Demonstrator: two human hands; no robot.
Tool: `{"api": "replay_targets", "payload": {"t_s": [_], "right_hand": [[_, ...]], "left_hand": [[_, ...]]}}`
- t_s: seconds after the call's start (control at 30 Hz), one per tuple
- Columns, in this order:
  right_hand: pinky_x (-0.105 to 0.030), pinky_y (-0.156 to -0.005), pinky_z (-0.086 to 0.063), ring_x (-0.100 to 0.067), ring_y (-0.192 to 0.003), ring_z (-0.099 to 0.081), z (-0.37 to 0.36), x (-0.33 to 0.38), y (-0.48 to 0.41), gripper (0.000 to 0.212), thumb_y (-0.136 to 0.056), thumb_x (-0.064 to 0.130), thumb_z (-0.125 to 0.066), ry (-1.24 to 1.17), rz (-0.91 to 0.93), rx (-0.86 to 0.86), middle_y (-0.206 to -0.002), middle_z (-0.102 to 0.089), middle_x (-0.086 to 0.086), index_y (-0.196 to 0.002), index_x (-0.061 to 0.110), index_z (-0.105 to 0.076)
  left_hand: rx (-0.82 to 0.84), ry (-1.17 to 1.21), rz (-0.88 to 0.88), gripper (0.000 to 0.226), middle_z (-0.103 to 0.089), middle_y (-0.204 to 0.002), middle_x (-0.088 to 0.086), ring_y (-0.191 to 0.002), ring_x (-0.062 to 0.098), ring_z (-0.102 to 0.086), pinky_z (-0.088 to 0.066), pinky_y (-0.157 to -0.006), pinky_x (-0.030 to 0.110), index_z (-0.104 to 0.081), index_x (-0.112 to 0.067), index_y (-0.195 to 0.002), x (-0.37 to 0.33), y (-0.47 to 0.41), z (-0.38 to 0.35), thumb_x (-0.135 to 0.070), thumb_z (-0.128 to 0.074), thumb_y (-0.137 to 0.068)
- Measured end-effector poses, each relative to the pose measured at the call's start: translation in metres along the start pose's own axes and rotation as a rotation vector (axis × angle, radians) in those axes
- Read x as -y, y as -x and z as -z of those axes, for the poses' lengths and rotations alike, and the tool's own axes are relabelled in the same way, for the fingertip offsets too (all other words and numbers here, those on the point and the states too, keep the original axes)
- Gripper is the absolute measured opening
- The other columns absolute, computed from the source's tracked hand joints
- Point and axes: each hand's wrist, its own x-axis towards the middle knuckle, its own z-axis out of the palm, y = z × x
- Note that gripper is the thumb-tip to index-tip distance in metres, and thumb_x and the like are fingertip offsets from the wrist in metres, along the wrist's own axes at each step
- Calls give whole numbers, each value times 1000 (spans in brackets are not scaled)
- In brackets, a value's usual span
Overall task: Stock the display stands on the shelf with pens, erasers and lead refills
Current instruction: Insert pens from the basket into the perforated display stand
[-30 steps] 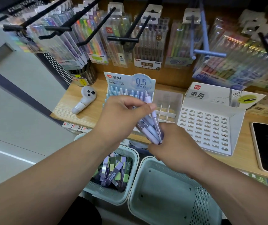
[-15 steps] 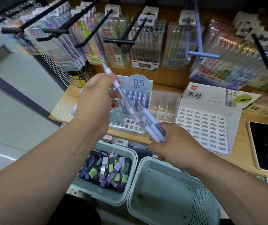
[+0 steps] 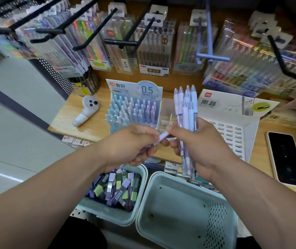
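My right hand [image 3: 199,148] grips a bunch of pale purple pens [image 3: 185,108], tips pointing up. My left hand [image 3: 131,142] holds a single purple pen [image 3: 163,136] lying sideways, its end touching my right thumb. Behind my hands stands the blue 0.5 mm pen display stand [image 3: 134,103], filled with several blue and purple pens. Between the two stands sits a clear divided holder [image 3: 167,112]. The white slotted stand [image 3: 233,133] is on the right, and its visible slots hold nothing.
A green basket [image 3: 118,212] of eraser boxes sits at lower left. A second green basket [image 3: 184,212] beside it holds nothing. A phone [image 3: 285,157] lies on the wooden shelf [image 3: 68,121] at right, a white device [image 3: 88,109] at left. Pen packs hang on black hooks [image 3: 118,42] above.
My left hand came down from the pen stand and now holds one pen sideways against my right hand. My right hand turned the bunch upright.
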Motion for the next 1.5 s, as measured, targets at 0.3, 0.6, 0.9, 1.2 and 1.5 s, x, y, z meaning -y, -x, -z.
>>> {"api": "replay_targets", "payload": {"t_s": [0.3,0.6,0.9,1.2,1.5], "right_hand": [[-26,-55,-54,-13,-57,-64,16,6,-13,23,-85,-4,-73,-149,47,-236,-84,-66,-9,-96,13,-63],[-28,-54,-53,-12,-54,-62,12,-12,-15,23,-85,0,-76,-74,-6,-254,-78,-66,-7,-95,16,-62],[-31,-55,-50,-17,-60,-60,12,-18,-15,19,-86,3,-75,-45,-1,-246,-74,-63,-6,-95,14,-63],[-29,-56,-53,-14,-58,-62,18,-14,-9,23,-85,6,-77,-42,-16,-214,-78,-65,-7,-103,12,-65],[-27,-55,-54,-12,-57,-62,20,-9,-8,19,-87,8,-76,-46,-34,-172,-77,-65,-5,-99,14,-64]], "left_hand": [[-142,208,102,12,-63,-69,12,-54,21,-62,-52,-47,26,-71,-8,-78,-1,-3,30,-19,-72,-82],[-556,331,-167,8,-67,-65,7,-55,14,-62,-50,-50,21,-69,-4,-81,-9,-13,35,-7,-69,-89],[-845,-633,-297,6,-64,-59,-3,-53,13,-59,-47,-60,25,-72,-17,-83,11,-22,38,-17,-73,-89],[-849,-754,-336,4,-63,-66,-12,-63,11,-62,-49,-63,25,-74,-16,-90,5,-34,33,-18,-70,-91],[-832,-837,-328,8,-62,-63,-6,-62,15,-60,-50,-67,27,-75,-13,-91,-2,-44,31,-16,-69,-92]]}}
